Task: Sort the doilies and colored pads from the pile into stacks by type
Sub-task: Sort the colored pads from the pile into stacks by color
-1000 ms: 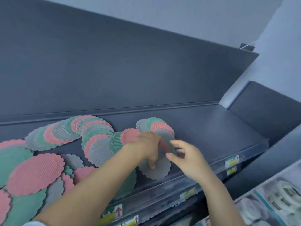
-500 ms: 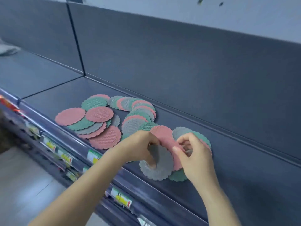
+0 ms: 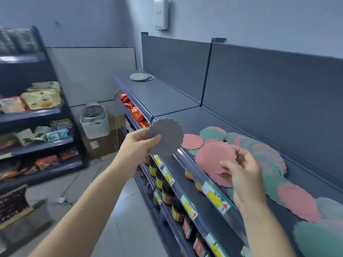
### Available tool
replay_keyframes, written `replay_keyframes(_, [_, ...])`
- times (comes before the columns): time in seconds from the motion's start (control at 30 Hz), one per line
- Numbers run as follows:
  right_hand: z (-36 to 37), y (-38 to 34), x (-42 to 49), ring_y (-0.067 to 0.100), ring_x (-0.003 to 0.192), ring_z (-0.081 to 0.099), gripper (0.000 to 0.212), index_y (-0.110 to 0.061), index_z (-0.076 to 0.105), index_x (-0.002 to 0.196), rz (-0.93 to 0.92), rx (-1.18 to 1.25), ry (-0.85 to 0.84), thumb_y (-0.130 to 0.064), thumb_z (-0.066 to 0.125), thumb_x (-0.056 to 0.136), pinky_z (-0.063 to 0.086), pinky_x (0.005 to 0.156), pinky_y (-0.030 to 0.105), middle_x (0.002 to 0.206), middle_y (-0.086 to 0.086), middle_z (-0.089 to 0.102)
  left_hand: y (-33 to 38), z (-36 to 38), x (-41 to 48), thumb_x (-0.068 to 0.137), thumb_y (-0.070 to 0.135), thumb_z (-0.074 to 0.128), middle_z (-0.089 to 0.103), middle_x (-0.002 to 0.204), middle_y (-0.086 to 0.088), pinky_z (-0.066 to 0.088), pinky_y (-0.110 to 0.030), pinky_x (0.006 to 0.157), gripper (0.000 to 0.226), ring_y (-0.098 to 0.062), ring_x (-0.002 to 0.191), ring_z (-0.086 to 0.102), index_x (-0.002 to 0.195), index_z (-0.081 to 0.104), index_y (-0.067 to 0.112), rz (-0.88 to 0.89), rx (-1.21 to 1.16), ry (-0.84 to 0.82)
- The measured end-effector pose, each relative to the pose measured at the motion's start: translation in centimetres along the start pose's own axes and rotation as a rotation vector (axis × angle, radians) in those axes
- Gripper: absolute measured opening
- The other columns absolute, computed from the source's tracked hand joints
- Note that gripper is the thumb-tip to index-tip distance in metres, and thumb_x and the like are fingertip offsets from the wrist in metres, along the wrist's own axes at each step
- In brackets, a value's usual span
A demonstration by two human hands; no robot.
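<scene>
We pinch a grey pad (image 3: 168, 139) in left hand (image 3: 138, 145), pink pads (image 3: 215, 160) gripped in right hand (image 3: 243, 175), above the shelf (image 3: 185, 101) pile (image 3: 269, 154).

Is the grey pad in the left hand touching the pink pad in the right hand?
Apart. The head view shows shelf between the grey pad and pink pad.

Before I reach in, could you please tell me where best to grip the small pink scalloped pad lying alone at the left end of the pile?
Pinch the small pink scalloped pad at its left scalloped edge, coming from the aisle side. It lies flat and thin on the dark shelf, and that edge looks bare, while green pads crowd its right.
</scene>
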State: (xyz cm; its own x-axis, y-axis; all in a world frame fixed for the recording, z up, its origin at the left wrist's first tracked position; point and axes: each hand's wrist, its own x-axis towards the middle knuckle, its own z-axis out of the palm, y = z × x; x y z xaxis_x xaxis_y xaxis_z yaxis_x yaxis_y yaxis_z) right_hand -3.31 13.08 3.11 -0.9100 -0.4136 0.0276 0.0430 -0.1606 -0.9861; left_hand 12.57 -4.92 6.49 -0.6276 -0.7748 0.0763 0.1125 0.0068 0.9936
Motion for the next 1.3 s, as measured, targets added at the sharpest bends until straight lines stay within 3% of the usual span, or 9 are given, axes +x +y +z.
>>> replay_keyframes(0.2, [14.5,1.7,3.1,0.019,0.085,0.058,0.047,-0.023,0.058,0.113,0.019,0.011,-0.124,0.011,0.054,0.081,0.051,0.054,0.025,0.107,0.006,0.062,-1.5,-12.0,6.6,0.091,0.003,0.061,0.07,0.107,-0.007,0.058,-0.036,0.073,0.032,-0.025,0.1,0.066,0.113,0.067,0.026,-0.061,-0.038,0.041])
replay_keyframes(0.3, [21.8,2.9,5.6,0.025,0.094,0.061,0.045,-0.028,0.061,0.106,0.023,-0.019,-0.188,0.009,0.056,0.081,0.056,0.056,0.036,0.109,0.007,0.063,-3.1,-17.1,9.9,0.088,0.0,0.063,0.069,0.106,-0.016,0.054,-0.022,0.054,0.036,-0.021,0.082,0.069,0.119,0.064,0.019,-0.09,-0.065,0.099])
replay_keyframes(0.43, [30.2,3.9,9.2,0.024,0.091,0.063,0.036,-0.026,0.059,0.097,0.049,-0.008,-0.196,0.007,0.059,0.083,0.053,0.047,0.027,0.104,0.005,0.062,-3.8,-22.8,16.0,0.087,0.002,0.066,0.066,0.095,-0.008,0.047,-0.016,0.045,0.04,-0.009,0.062,0.066,0.123,0.059,0.018,-0.148,-0.127,0.238])
replay_keyframes(0.57, [36.4,4.9,13.9,0.023,0.089,0.062,0.025,-0.023,0.056,0.093,0.05,0.002,-0.179,0.0,0.062,0.086,0.052,0.057,0.033,0.1,0.007,0.063,-3.7,-27.1,23.9,0.086,0.004,0.068,0.071,0.103,-0.008,0.057,-0.03,0.061,0.042,-0.018,0.076,0.072,0.125,0.058,0.017,-0.191,-0.221,0.233])
replay_keyframes(0.63, [39.3,5.9,16.9,0.022,0.087,0.06,0.021,-0.022,0.053,0.09,0.034,-0.004,-0.167,-0.004,0.063,0.087,0.048,0.054,0.031,0.097,0.005,0.062,-4.1,-28.5,28.3,0.086,0.004,0.067,0.073,0.102,-0.007,0.058,-0.036,0.069,0.042,-0.023,0.082,0.073,0.124,0.057,0.016,-0.198,-0.231,0.229])
replay_keyframes(0.8, [47.3,9.4,26.5,0.022,0.084,0.055,0.02,-0.019,0.051,0.085,0.07,0.046,-0.136,-0.003,0.063,0.087,0.047,0.058,0.033,0.092,0.005,0.056,-6.2,-30.1,40.3,0.088,0.0,0.063,0.074,0.101,-0.012,0.058,-0.032,0.067,0.036,-0.02,0.079,0.073,0.122,0.057,0.01,-0.234,-0.23,0.19])
replay_keyframes(0.97, [56.3,10.1,37.6,0.016,0.079,0.059,0.022,-0.018,0.058,0.102,0.112,0.103,-0.153,-0.003,0.062,0.087,0.047,0.06,0.03,0.094,0.006,0.062,-6.7,-31.8,53.9,0.089,-0.002,0.06,0.074,0.101,-0.011,0.058,-0.037,0.077,0.034,-0.023,0.085,0.073,0.121,0.057,0.007,-0.264,-0.193,0.185])
replay_keyframes(1.07, [61.5,9.2,43.6,0.017,0.081,0.061,0.021,-0.024,0.062,0.095,0.094,0.105,-0.177,-0.004,0.058,0.089,0.047,0.059,0.029,0.093,0.002,0.066,-5.9,-33.7,61.7,0.09,-0.003,0.059,0.07,0.108,-0.015,0.058,-0.041,0.083,0.032,-0.027,0.093,0.071,0.12,0.057,0.008,-0.234,-0.184,0.206])
replay_keyframes(1.3, [72.4,11.3,53.3,0.018,0.086,0.062,0.023,-0.021,0.059,0.092,0.029,0.042,-0.138,0.001,0.053,0.092,0.049,0.069,0.036,0.091,0.001,0.064,-7.2,-39.1,78.5,0.088,-0.003,0.062,0.066,0.111,-0.009,0.059,-0.032,0.079,0.038,-0.022,0.101,0.067,0.123,0.055,0.012,-0.17,-0.045,0.19])
